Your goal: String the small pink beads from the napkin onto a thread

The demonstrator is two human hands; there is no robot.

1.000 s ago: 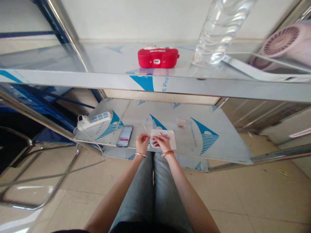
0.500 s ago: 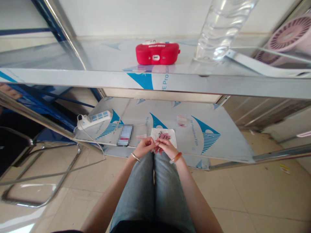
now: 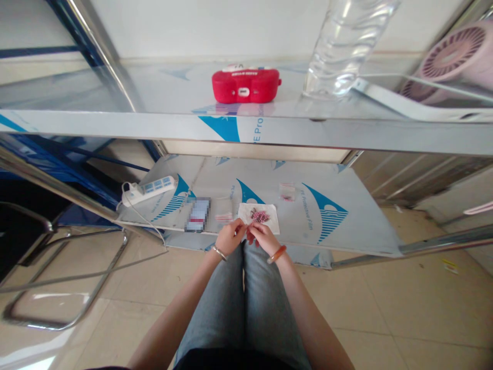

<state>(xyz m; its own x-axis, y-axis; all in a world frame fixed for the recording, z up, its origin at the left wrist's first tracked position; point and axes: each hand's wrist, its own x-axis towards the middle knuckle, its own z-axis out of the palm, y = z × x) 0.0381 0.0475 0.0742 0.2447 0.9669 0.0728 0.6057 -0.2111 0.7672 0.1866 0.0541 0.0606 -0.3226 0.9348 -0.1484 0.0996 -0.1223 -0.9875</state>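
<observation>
My left hand [image 3: 231, 236] and my right hand [image 3: 264, 236] meet fingertip to fingertip above my lap, at the front edge of the lower shelf. Both have thumb and fingers pinched together; whatever they hold is too small to make out. Just beyond them a white sheet [image 3: 271, 211], perhaps tissue, lies on the shelf. On it rests a small heap of red and dark beads [image 3: 260, 215], partly strung-looking. A clear plastic bag [image 3: 224, 207] lies to the left of the sheet, and a second small bag [image 3: 287, 191] with reddish bits inside lies behind it on the right.
A phone [image 3: 197, 214] and a white power strip [image 3: 149, 189] lie left on the lower shelf [image 3: 370, 226]. Above, the upper shelf [image 3: 154, 121] carries a red case [image 3: 245, 86], a water bottle [image 3: 335, 56] and a pink fan [image 3: 454, 54]. A metal-legged chair [image 3: 92, 303] stands left.
My left hand has turned a little and shifted slightly right and down, its bracelet with it. My right fingers have drawn slightly apart from the left ones. The camera view moved slightly.
</observation>
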